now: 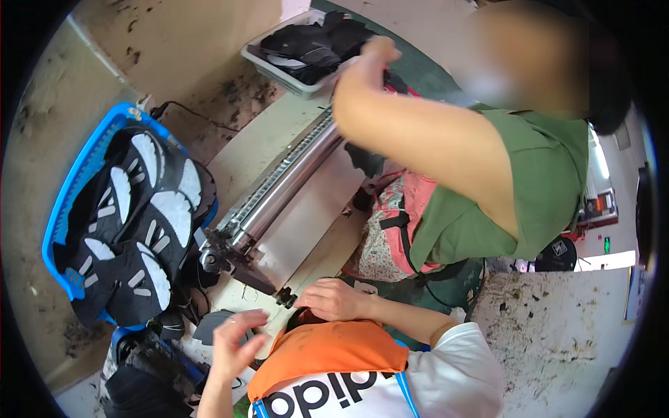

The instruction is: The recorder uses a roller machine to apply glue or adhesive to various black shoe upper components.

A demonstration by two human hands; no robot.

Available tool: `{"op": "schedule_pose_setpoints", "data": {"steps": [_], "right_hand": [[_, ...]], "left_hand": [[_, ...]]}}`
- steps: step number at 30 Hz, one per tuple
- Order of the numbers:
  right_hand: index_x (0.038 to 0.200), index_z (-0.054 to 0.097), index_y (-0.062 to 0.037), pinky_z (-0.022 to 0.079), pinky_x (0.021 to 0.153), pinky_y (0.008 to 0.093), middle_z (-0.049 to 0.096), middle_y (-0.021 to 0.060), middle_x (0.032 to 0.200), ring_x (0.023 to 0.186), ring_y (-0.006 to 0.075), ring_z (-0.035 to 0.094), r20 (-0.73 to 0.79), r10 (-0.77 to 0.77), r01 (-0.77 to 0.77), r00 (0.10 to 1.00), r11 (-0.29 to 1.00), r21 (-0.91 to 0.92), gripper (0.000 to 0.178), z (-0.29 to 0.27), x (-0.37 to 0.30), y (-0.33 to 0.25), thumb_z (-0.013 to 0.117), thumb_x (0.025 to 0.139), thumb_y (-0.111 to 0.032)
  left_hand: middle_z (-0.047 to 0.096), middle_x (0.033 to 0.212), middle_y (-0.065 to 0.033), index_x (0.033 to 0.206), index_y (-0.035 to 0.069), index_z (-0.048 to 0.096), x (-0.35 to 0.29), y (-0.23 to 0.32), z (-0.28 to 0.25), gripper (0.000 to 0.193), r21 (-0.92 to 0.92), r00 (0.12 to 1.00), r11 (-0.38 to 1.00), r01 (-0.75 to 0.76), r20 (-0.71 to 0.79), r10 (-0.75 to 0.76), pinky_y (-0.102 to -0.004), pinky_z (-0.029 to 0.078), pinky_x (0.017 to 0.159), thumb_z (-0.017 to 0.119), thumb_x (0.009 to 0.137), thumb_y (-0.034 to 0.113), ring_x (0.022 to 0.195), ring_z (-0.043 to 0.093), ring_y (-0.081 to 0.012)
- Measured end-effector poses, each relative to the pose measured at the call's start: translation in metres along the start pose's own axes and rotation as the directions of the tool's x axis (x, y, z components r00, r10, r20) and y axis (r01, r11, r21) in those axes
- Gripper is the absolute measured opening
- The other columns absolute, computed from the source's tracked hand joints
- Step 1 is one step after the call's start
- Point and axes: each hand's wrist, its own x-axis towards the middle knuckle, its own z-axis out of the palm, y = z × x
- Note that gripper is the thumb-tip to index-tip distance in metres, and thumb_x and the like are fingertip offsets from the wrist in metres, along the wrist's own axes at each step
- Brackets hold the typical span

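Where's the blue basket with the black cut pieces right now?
In the head view, the blue plastic basket is on the left side, left of the machine with the long metal roller and up-left of the left hand.

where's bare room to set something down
The pale tabletop lies bare between the blue basket, grey bin and metal roller. Crowded: the roller's near end, by the right hand, and far end, by the co-worker's arm.
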Motion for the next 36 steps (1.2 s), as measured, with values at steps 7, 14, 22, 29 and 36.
{"op": "schedule_pose_setpoints", "data": {"steps": [7,14,22,29,36], "right_hand": [[0.114,0.060,-0.0184,0.052,0.055,0.0319,0.058,0.0066,0.087,0.065,0.0230,0.061,-0.062,0.022,-0.034,0.998,0.980,-0.195,0.045,-0.049,0.035,-0.008,0.060,0.073,-0.002],[0.095,0.058,-0.0067,0.048,0.069,0.0332,0.055,0.0086,0.089,0.079,0.0256,0.059,-0.078,0.271,-0.257,0.959,0.954,0.151,0.026,-0.056,0.044,-0.010,0.070,0.072,-0.003],[0.083,0.053,-0.0018,0.042,0.067,0.0241,0.052,0.0027,0.079,0.077,0.0101,0.053,0.173,0.412,-0.442,0.895,0.758,0.480,0.014,-0.068,0.028,0.011,0.064,0.077,0.002],[0.115,0.050,-0.0012,0.042,0.088,0.0270,0.054,0.0061,0.111,0.102,0.0141,0.052,-0.179,0.729,-0.567,0.661,0.641,0.518,0.042,-0.070,-0.024,0.076,0.062,0.076,0.008],[0.133,0.039,-0.0017,0.035,0.102,0.0337,0.044,0.0115,0.134,0.122,0.0214,0.044,-0.308,0.815,-0.324,0.490,0.499,0.804,0.058,-0.076,-0.010,0.075,0.063,0.080,0.003]], "left_hand": [[0.059,0.094,-0.0023,0.109,0.003,0.054,0.066,0.002,0.034,0.037,-0.490,0.919,0.778,0.394,0.194,-0.343,-0.0262,0.046,0.079,0.069,0.076,0.007,0.088,0.055,-0.0096],[0.059,0.088,0.0012,0.097,0.004,0.052,0.075,0.010,0.030,0.019,-0.632,0.932,0.695,0.343,0.134,-0.338,-0.0222,0.045,0.076,0.064,0.082,0.003,0.084,0.055,-0.0064],[0.063,0.081,-0.0057,0.099,0.000,0.055,0.100,0.045,0.006,0.017,-0.012,0.999,0.999,0.043,-0.020,-0.044,-0.0270,0.049,0.065,0.061,0.083,0.003,0.072,0.061,-0.0119],[0.063,0.073,-0.0122,0.101,0.003,0.060,0.214,0.023,-0.057,0.022,0.460,0.987,0.887,-0.042,-0.120,0.108,-0.0317,0.048,0.063,0.057,0.079,0.007,0.066,0.062,-0.0215],[0.065,0.087,-0.0115,0.099,-0.001,0.062,0.280,-0.070,-0.040,0.024,0.310,0.905,0.950,-0.041,0.415,-0.096,-0.0320,0.047,0.072,0.057,0.083,0.016,0.082,0.060,-0.0179]]}}
